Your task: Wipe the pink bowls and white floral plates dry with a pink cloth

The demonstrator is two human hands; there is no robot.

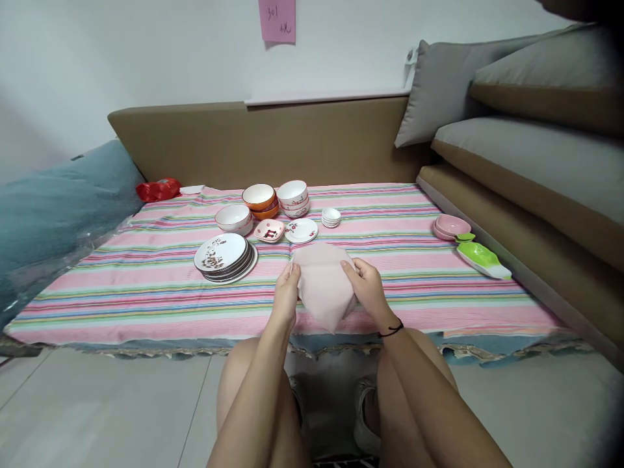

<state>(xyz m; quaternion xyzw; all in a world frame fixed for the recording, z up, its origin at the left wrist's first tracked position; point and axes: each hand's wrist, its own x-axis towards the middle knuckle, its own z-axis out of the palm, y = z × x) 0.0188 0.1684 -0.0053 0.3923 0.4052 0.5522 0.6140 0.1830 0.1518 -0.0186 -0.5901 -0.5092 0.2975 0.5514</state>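
A pale pink cloth (325, 281) is held up in front of me, one side in each hand, its lower corner hanging to a point. My left hand (286, 294) closes on its left edge, thumb on top. On the right edge, my right hand (369, 287) pinches it the same way. Whether anything lies under the cloth is hidden. Just beyond it are a white flowered plate (301, 231) and a square pink-rimmed dish (269, 231). To the left stands a stack of dark-edged plates (221, 253).
Behind stand white bowls (292, 192), orange bowls (259, 195), another white bowl (233, 216) and small white dishes (331, 216). Pink bowls (452, 225) and a green dish (481, 257) sit by the stacked cushions (531, 156). A red bundle (158, 189) lies on the striped cloth (146, 286).
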